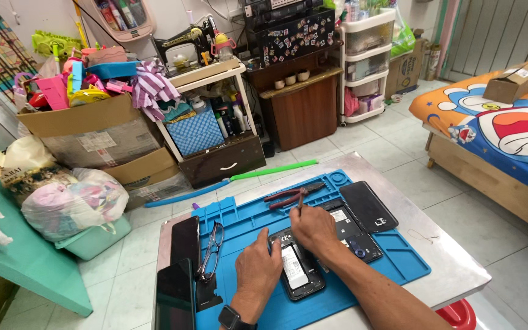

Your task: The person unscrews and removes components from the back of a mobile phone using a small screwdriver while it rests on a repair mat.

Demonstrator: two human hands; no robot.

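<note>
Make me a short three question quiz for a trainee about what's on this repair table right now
1. True or false: the left hand rests on the opened phone.
2. Which tool lies at the far side of the blue mat? A pliers, B hammer, C scissors.
3. What lies left of the left hand, beside the dark phone?

Key: 1 true. 2 A, the red-handled pliers. 3 the eyeglasses. The right hand holds a thin tool.
</note>
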